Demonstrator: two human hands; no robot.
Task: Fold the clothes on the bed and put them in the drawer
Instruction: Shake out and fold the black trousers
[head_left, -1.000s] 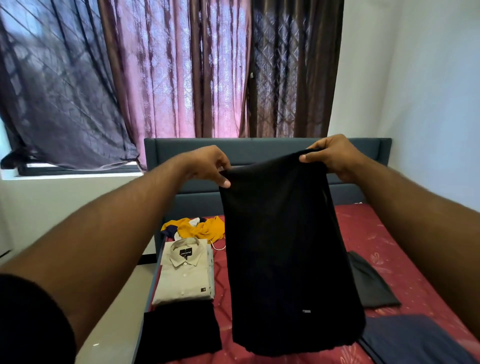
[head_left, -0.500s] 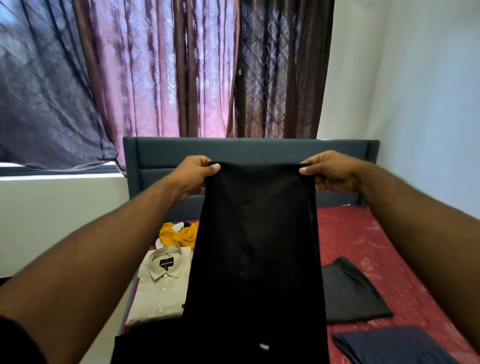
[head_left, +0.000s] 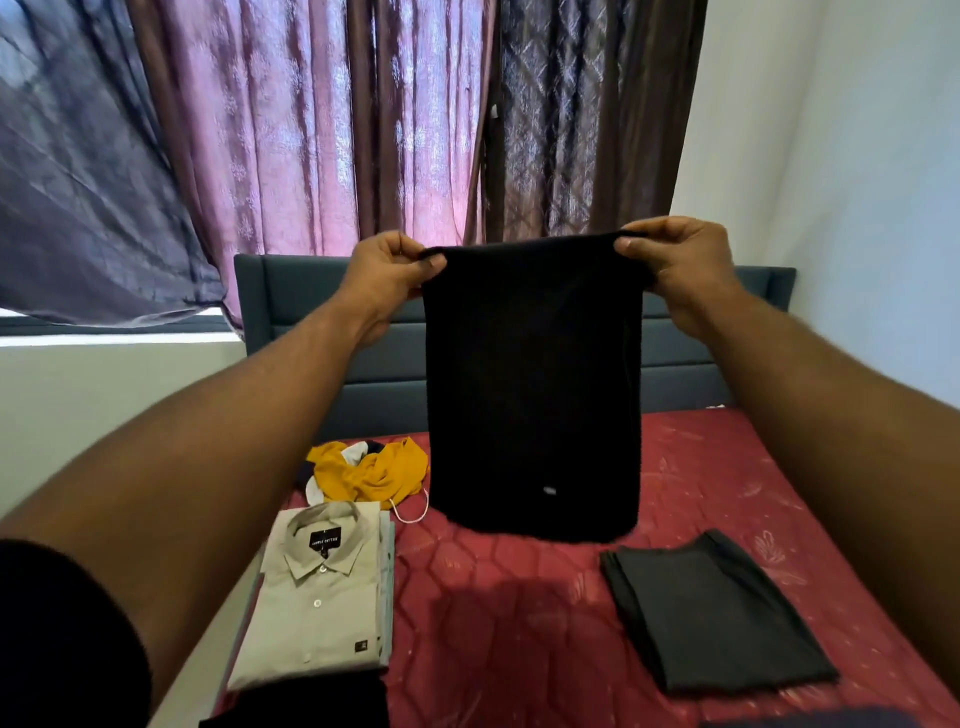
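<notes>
The person stands at the foot of the bed with both arms stretched out, holding a black garment up in the air by its top edge. The left hand pinches the left corner, fingers curled over the cloth and thumb pressing from the near side; the right hand does the same at the right corner, fingers clamped on the fabric. Held this way, the cloth hangs straight and flat under its own weight, its lower hem clear of the red mattress, which looks like a way to square it up before laying it down for another fold. It already seems doubled, since it hangs as a narrow panel with a small pale tag near the bottom. Below on the left lies a folded beige shirt, collar up, near the bed's edge, and behind it a crumpled yellow garment waits, still unfolded. To the right a folded dark grey piece rests flat on the mattress, well apart from the shirt. No drawer is in sight, so putting away is some way off by my reckoning.
</notes>
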